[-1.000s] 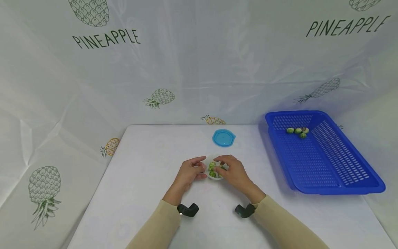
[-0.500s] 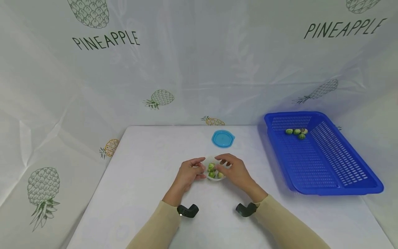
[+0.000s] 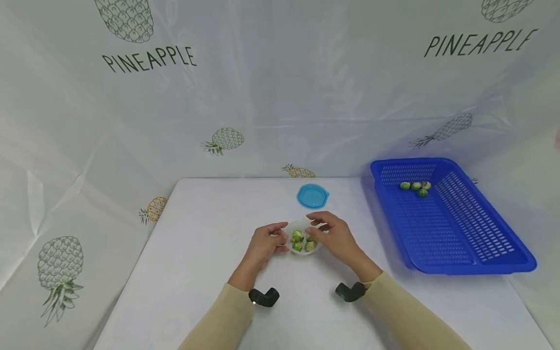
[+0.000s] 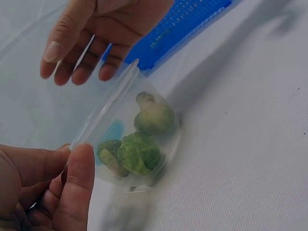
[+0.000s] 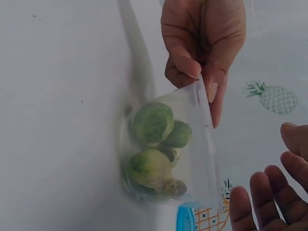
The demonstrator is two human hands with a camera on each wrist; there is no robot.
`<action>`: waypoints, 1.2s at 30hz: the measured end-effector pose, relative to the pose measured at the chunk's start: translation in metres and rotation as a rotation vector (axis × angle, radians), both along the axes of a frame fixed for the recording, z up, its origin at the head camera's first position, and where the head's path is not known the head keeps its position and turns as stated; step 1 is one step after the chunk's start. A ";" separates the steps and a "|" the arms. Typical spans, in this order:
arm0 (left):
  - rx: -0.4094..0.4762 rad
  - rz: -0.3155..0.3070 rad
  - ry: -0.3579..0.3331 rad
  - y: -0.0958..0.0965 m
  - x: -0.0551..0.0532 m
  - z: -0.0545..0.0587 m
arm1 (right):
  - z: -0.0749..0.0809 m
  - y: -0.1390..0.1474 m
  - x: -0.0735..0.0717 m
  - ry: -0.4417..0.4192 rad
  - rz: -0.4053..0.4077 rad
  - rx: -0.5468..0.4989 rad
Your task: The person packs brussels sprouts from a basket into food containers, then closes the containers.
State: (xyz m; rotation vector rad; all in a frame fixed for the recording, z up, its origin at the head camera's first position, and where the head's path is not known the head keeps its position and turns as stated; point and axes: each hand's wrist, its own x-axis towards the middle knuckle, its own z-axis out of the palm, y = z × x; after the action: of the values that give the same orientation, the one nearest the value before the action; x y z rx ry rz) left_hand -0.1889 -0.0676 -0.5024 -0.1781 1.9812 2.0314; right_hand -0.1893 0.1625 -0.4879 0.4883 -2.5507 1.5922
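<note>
While the cup (image 5: 201, 156) is pinched by the left hand (image 3: 264, 243), sprouts (image 3: 297, 236) are likely being packed. Right of the half-spread, empty right hand (image 3: 336, 237), the basket (image 3: 428, 233) may be needed next.

One blue basket (image 3: 442, 233) sits by the right edge of the table (image 3: 210, 214), with four little sprouts (image 3: 416, 186) near the basket's far edge. One blue lid (image 3: 312, 196) is near the table's far edge, and one see-through bowl (image 3: 301, 224) has at least three more sprouts (image 3: 297, 235), too bunched up to count. There is one left hand (image 3: 264, 240) and one right hand (image 3: 336, 238).
</note>
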 end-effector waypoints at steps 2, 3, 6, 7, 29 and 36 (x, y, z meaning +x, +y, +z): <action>-0.002 -0.001 0.002 0.000 0.000 0.000 | 0.002 0.001 0.000 -0.009 -0.003 -0.013; -0.004 -0.001 0.004 0.000 0.000 0.000 | 0.003 0.002 -0.001 -0.016 -0.003 -0.027; -0.007 0.000 0.007 0.000 0.000 0.000 | 0.008 0.004 -0.001 -0.032 0.003 -0.080; -0.008 -0.002 0.011 0.000 0.000 0.000 | 0.009 0.005 -0.001 -0.032 0.006 -0.098; -0.014 0.006 0.009 0.000 -0.003 -0.006 | 0.080 0.049 0.004 -0.029 -0.116 -0.090; -0.019 0.006 0.010 0.001 -0.002 -0.005 | 0.109 0.079 0.001 0.010 -0.192 -0.002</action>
State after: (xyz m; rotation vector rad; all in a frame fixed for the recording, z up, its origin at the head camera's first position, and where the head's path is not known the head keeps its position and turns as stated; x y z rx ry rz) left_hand -0.1905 -0.0665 -0.5075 -0.1780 2.0092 2.0212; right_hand -0.1886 0.2412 -0.3792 0.2421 -2.5012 1.5215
